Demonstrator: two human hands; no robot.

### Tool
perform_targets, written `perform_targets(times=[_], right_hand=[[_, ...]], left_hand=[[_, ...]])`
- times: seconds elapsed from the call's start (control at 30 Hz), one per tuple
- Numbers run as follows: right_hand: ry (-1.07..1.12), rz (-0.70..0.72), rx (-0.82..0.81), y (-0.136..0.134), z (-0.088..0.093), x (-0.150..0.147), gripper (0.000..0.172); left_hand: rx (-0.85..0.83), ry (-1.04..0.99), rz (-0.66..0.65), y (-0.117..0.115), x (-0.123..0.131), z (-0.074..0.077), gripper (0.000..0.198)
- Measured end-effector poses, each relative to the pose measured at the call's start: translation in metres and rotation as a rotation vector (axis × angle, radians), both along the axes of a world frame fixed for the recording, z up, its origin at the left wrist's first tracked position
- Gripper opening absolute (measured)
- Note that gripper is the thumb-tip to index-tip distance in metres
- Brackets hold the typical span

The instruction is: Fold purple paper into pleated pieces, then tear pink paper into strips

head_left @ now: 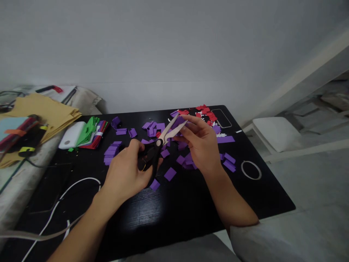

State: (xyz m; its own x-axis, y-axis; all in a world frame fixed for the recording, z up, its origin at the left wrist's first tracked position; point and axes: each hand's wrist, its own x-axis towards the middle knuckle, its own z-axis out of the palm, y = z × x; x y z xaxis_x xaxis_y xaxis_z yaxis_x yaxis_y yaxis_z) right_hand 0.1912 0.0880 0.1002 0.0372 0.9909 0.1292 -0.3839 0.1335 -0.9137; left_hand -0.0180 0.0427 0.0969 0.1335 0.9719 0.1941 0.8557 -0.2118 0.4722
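Note:
My left hand (128, 171) is wrapped round the black handles of a pair of scissors (159, 143), whose blades stand apart and point up to the right. Pinched in the fingers of my right hand (200, 140) is a small purple paper piece (177, 123), lying between the scissor blades. Whether the blades touch it I cannot tell. Beneath both hands, many cut purple paper pieces (170, 174) are scattered over the black table. A stack of purple strips (111, 153) lies just left of my left hand.
Red paper scraps (209, 114) and white bits lie at the table's back right, near a ring-shaped outline (251, 170). At the left are coloured paper bundles (88, 131), brown envelopes (46, 112) and a white cable (58, 200). A wall stands behind; a white stool (274, 133) is at right.

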Motion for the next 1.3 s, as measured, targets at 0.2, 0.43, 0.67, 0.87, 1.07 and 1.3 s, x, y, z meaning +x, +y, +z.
perform_targets(times=[0.2, 0.43, 0.67, 0.87, 1.07, 1.3], right_hand=[[-0.022, -0.035, 0.004, -0.0012, 0.0016, 0.0014, 0.029], [-0.011, -0.040, 0.041, -0.0018, 0.0028, 0.0034, 0.021], [-0.047, -0.040, 0.067, -0.0024, 0.0019, 0.0032, 0.019], [-0.053, -0.042, 0.057, -0.0019, 0.0009, 0.0027, 0.020], [-0.058, -0.038, 0.062, -0.0024, 0.0025, 0.0031, 0.020], [-0.078, -0.048, 0.040, -0.0035, 0.0038, 0.0030, 0.019]], left_hand=[[-0.004, 0.014, 0.003, 0.0000, -0.0040, 0.0034, 0.038], [-0.022, 0.047, 0.005, 0.0008, -0.0060, 0.0062, 0.030], [-0.046, 0.051, -0.009, 0.0005, -0.0074, 0.0060, 0.034], [-0.042, 0.049, -0.020, 0.0007, -0.0071, 0.0057, 0.033], [-0.038, 0.032, -0.027, 0.0011, -0.0078, 0.0040, 0.029], [-0.084, 0.032, -0.032, 0.0030, -0.0092, 0.0039, 0.025]])
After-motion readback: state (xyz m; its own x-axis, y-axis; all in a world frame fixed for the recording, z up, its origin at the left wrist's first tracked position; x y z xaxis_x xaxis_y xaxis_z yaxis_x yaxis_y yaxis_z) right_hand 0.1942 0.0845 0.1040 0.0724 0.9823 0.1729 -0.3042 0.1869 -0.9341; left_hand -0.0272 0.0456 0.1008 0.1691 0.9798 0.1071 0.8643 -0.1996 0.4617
